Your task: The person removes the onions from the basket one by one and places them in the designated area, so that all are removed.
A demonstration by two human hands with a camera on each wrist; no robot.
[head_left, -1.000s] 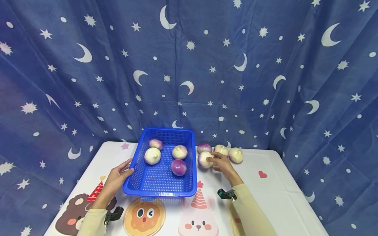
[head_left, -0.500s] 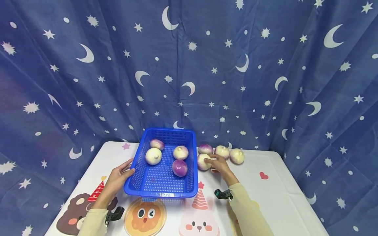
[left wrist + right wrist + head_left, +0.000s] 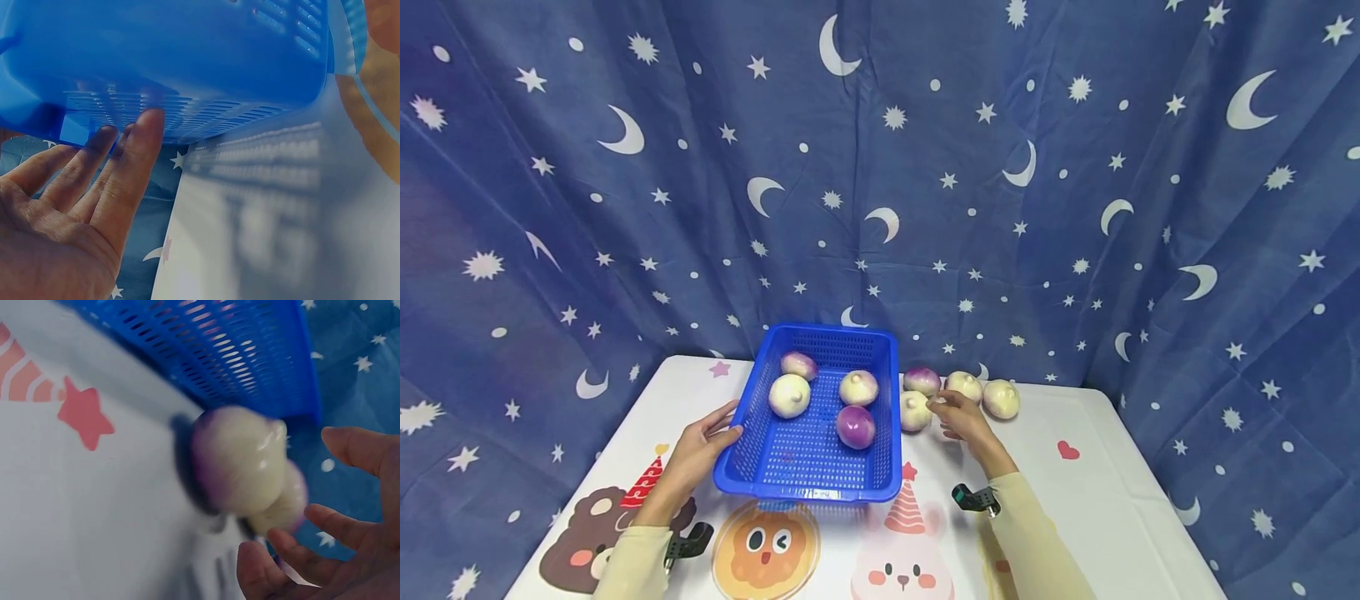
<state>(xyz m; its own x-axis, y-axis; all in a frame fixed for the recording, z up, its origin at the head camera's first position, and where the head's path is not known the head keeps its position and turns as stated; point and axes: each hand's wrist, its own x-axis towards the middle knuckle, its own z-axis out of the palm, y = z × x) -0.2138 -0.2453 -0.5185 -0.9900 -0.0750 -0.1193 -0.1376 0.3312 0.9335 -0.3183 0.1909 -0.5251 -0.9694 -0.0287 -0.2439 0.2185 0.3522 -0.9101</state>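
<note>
My left hand rests against the left side of a blue plastic basket. In the left wrist view its fingers lie fairly straight against the perforated wall. Inside the basket lie a purple onion, a pale one and others. My right hand, fingers spread and holding nothing, is just right of a white-and-purple onion that sits beside the basket's right wall. The right wrist view shows this onion apart from the fingers, another onion partly hidden behind it.
Behind the right hand are a purple onion and two pale onions, the outer one farthest right. A white tablecloth with cartoon prints covers the table. A blue star-patterned curtain hangs at the back edge.
The onion by the basket has shifted slightly left, nearer the basket wall. My right hand followed it left, then drew back right, off it. The left hand stays on the basket.
</note>
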